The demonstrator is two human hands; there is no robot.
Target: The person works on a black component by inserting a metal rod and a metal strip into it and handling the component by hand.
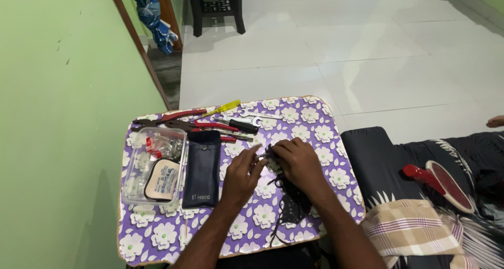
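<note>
A small dark object [269,152] with a dark cord [283,195] trailing from it lay pinched between the two hands over the middle of the purple flowered tabletop [315,132]; its shape was mostly covered by fingers and could not be made out. The left hand [242,175] closed thumb and forefinger on its near-left edge, while the right hand [296,161] curled over it from the other side, fingertips pressed down on the piece. The cord ran back from the grip toward the person, passing beneath the right forearm, where it bunched into a tangle that hid any plug or end. Just left of the grip lay a dark blue pouch [202,168], and beyond that a clear plastic box [154,166] whose small contents were blurred. Farther from the person than the grip, red-handled pliers [173,118], a yellow-handled screwdriver [223,109], a black-handled screwdriver [239,125] and a flat spanner [257,117] lay in a loose row, partly overlapping. Well right of the grip, off the table, a red-handled brush [438,181] rested on dark patterned cloth [383,164], its far side cut off by folds.
</note>
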